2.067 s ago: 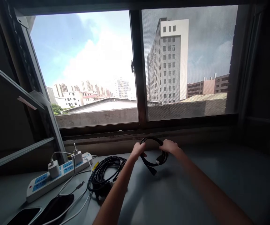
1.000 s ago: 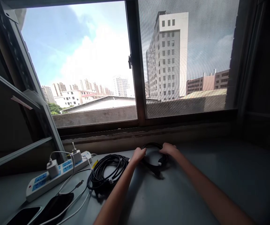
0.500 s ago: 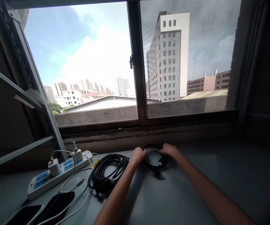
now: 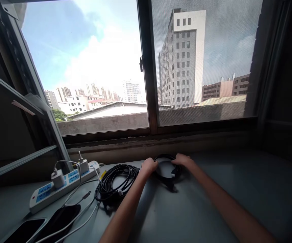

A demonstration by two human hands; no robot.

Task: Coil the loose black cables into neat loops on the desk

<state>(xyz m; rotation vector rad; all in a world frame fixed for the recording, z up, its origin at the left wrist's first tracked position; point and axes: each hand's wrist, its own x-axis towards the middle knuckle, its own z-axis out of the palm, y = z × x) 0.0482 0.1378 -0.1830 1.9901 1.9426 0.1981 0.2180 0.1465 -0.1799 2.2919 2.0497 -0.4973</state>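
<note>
A small coil of black cable point(image 4: 164, 156) is on the grey tabletop between my two hands, its connector ends hanging toward me. My left hand point(image 4: 149, 166) grips the left side of this coil, fingers closed round it. On the opposite side, my right hand point(image 4: 183, 160) is closed on the coil too, with the fingertips partly hidden. Just left of my left wrist lies a larger coil of black cable point(image 4: 101, 187), partly covered by my forearm.
A white power strip point(image 4: 67, 184) with plugged-in chargers lies at the left. White charging cables point(image 4: 85, 209) run past a phone point(image 4: 25, 231) and a dark pouch-like object point(image 4: 66, 216). A window point(image 4: 151, 130) stands behind the table; metal shelf framing point(image 4: 53, 126) rises at left.
Both hands keep hold of the small cable coil in nearly the same place. The whole view has shifted slightly.
</note>
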